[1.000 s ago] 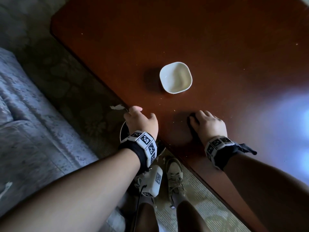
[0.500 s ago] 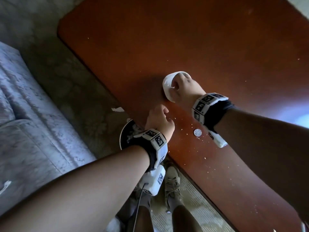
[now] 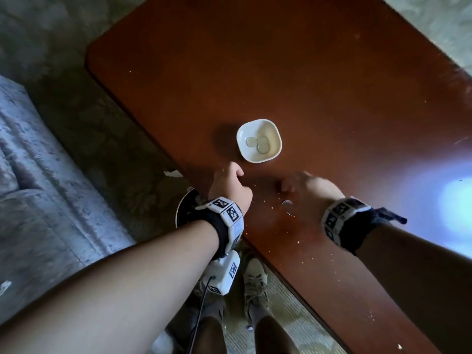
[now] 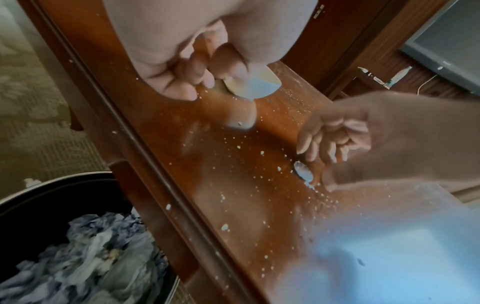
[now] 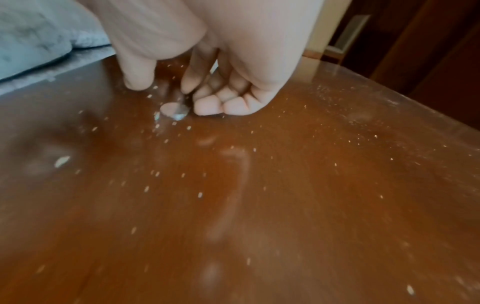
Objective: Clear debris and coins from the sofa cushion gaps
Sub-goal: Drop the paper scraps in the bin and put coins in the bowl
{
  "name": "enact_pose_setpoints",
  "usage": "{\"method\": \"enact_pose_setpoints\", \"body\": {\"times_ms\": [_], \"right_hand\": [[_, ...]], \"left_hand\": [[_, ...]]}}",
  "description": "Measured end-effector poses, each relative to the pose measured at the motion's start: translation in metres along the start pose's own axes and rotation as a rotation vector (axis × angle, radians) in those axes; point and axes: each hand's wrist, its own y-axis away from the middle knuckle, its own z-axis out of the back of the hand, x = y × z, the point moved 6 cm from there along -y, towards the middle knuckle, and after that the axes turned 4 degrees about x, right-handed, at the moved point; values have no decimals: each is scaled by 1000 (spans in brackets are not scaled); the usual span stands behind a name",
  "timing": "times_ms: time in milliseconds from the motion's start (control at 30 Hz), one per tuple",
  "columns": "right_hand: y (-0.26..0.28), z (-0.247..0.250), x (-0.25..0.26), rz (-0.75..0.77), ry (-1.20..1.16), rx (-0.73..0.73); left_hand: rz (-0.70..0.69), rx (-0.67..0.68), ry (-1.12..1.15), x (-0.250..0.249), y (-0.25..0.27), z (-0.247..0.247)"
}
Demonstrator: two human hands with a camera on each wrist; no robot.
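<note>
On the brown bench [image 3: 293, 80], a small white bowl [image 3: 274, 154] serves as the landmark: two coins [image 3: 258, 143] lie overlapping in its well. Nearer the person than the bowl, a third coin [image 3: 287, 202] lies flat on the wood among pale crumbs [image 3: 298, 241] scattered toward the bench's near edge.

Much is hard to read. The right hand [image 3: 310, 191] is motion-blurred in the head view; the right wrist view shows its grip narrow, fingers [image 5: 207, 107] curled down beside the coin [image 5: 174, 112] with the thumb apart on the other side, closing on nothing; whether a fingertip touches the coin I cannot tell. The left hand [image 3: 228, 186] sits on the bowl's near left side, at the bench edge. From its wrist camera its fingers [image 4: 182, 82] are curled into the palm, and its grip looks empty, though the palm's inside is shadowed. That hand hides part of the bowl [image 4: 253, 86] there.

Below the bench edge, a dark bin [image 4: 33, 195] is cut off by the frame, with crumpled paper [image 4: 98, 257] inside; the left arm covers most of it in the head view. A grey sofa [image 3: 38, 175] lies farther left of the bowl, across the carpet [image 3: 102, 129].

Only square black-and-white marker patterns show on the wristbands [image 3: 228, 212]; no writing is legible.
</note>
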Motion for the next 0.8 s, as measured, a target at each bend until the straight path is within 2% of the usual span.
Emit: {"method": "enact_pose_setpoints", "body": {"times_ms": [33, 167, 333, 567, 800], "right_hand": [[6, -10, -3, 16, 3, 44], [17, -24, -10, 43, -149, 63], [10, -36, -1, 39, -235, -17], [1, -38, -2, -76, -308, -116], [-1, -24, 18, -74, -299, -140]], "left_hand": [[-2, 10, 8, -1, 2, -1], [20, 22, 25, 0, 7, -10], [15, 11, 14, 8, 17, -18], [9, -13, -2, 23, 19, -10], [-21, -27, -37, 22, 19, -1]]}}
